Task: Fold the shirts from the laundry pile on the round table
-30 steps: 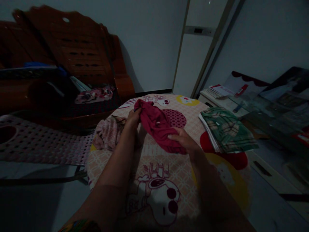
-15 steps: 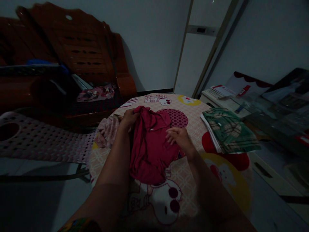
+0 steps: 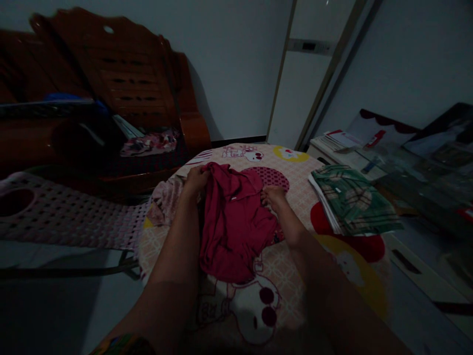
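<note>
A crumpled crimson shirt (image 3: 236, 227) with a small white label lies on the round table (image 3: 291, 276), which has a patterned cover. My left hand (image 3: 195, 180) is closed on the shirt's far left edge, holding a fold of it slightly raised. At the shirt's right edge, my right hand (image 3: 274, 196) is closed, its fingertips pinching the cloth. Beside my left wrist sits a bunched pale pink cloth (image 3: 164, 199). A patch of dark patterned fabric shows under the shirt's lower right edge.
A folded green plaid cloth (image 3: 354, 202) lies on the table's right side. To the left stand a woven chair (image 3: 92, 212) and a carved wooden sofa (image 3: 129, 74) with clothes on it. A glass-topped stand (image 3: 424, 182) with papers is at the right.
My right hand has moved slightly away from me to the shirt's right edge, and its fingers have closed there. The left hand keeps its hold on the shirt.
</note>
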Available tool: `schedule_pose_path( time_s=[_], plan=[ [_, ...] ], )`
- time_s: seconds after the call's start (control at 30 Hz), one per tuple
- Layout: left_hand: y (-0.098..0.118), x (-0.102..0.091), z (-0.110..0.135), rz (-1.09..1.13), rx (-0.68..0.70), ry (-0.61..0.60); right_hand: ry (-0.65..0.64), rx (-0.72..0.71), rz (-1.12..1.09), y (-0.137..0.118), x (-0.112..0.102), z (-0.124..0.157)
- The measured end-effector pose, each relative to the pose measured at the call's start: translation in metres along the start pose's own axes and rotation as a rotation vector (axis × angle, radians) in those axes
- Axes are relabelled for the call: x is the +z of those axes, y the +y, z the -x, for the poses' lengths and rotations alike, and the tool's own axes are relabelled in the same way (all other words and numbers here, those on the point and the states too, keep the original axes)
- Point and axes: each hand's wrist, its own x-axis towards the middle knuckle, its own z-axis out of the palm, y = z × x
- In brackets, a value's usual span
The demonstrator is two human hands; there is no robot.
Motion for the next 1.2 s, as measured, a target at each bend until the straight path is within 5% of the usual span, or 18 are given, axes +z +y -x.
schedule_pose_path(
  time_s=[0.1, 0.27, 0.37, 0.5, 0.73, 0.87, 0.97, 1.2],
  plan=[
    [0.001, 0.002, 0.001, 0.227, -0.069, -0.028, -0.055, 0.047, -0.027, -0.004, 0.019, -0.01],
    [-0.001, 0.003, 0.002, 0.257, -0.082, -0.014, -0.131, 0.107, -0.062, -0.002, 0.042, -0.017],
    [0.002, 0.003, 0.003, 0.292, -0.115, -0.001, -0.119, 0.004, -0.153, 0.0, 0.039, -0.015],
    [0.019, 0.003, 0.013, 0.409, -0.079, -0.031, -0.063, -0.251, -0.285, -0.008, 0.009, -0.004],
    [0.065, 0.002, 0.032, 0.44, 0.216, -0.198, 0.01, -0.706, -0.325, -0.061, -0.066, 0.043],
    [0.081, 0.002, 0.034, 0.287, 0.371, -0.073, 0.025, -0.95, -0.336, -0.091, -0.084, 0.064],
    [0.081, 0.005, 0.032, 0.197, 0.362, 0.054, -0.01, -0.981, -0.246, -0.1, -0.081, 0.059],
    [0.04, 0.021, 0.005, 0.233, 0.379, 0.2, -0.112, -1.007, 0.112, -0.096, -0.052, -0.012]
  ],
)
